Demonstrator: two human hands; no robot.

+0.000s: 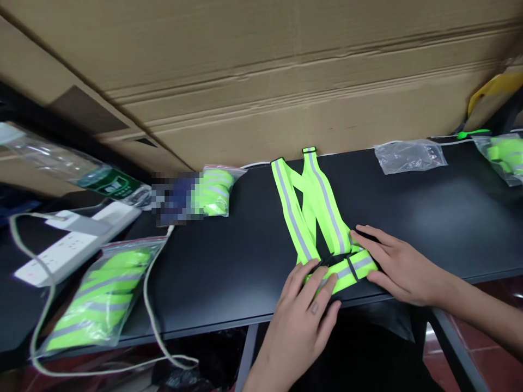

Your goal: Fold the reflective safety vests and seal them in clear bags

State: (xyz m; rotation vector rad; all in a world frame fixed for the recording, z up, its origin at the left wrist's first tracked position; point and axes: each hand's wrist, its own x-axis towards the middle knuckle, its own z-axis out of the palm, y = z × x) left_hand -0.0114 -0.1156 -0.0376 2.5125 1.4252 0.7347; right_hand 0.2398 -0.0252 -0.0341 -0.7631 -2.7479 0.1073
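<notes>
A neon-green reflective vest point(324, 201) made of straps with silver stripes lies on the black table, its two shoulder straps pointing towards the back. Across its near end runs a waist belt with a black slider. My left hand point(304, 305) rests on the left part of this belt, fingertips on the fabric and fingers a little apart. At the belt's right end, my right hand point(402, 264) touches the fabric from the side, with fingers stretched out and the thumb apart. The undersides of both hands are hidden.
Bagged green vests lie at the left front point(100, 299), back left point(216, 190) and far right point(506, 155). An empty plastic bag point(411, 156) lies at the back. A white power strip point(75, 245), looping cable point(149, 294) and plastic bottle point(77, 163) occupy the left. Cardboard point(286, 71) stands behind.
</notes>
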